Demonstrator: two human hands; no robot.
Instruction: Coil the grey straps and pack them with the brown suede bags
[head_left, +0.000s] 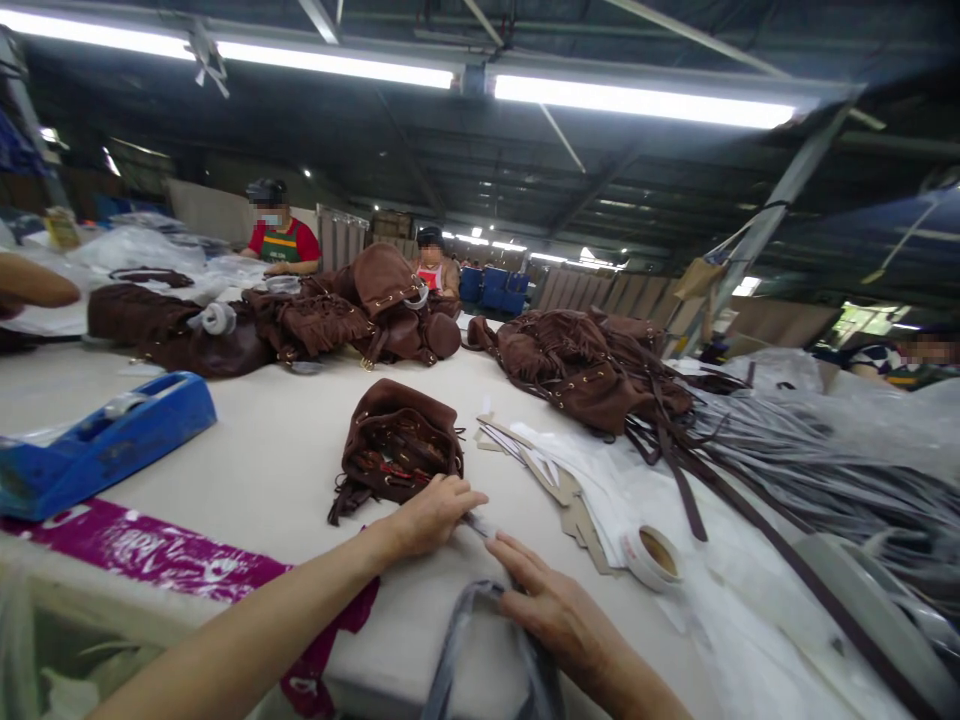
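Observation:
A small brown fringed bag (401, 405) lies on the table with its mouth facing me; reddish contents show inside. At its near right edge my left hand (435, 515) is closed on a strap, though the fingertips hide the exact grip. A short, thin dark stretch of strap shows between my two hands. My right hand (555, 605) is just to the right and nearer me, fingers long and close together, thumb against a grey strap in plastic wrap (457, 640). That strap loops down toward the table's front edge.
A blue tape dispenser (161, 415) stands left on a purple printed cloth (150, 550). Brown bags (315, 320) pile up behind, more bags (577, 360) at right. Card pieces (551, 475), a tape roll (651, 558) and plastic-wrapped straps (817, 460) lie right. Co-workers sit beyond.

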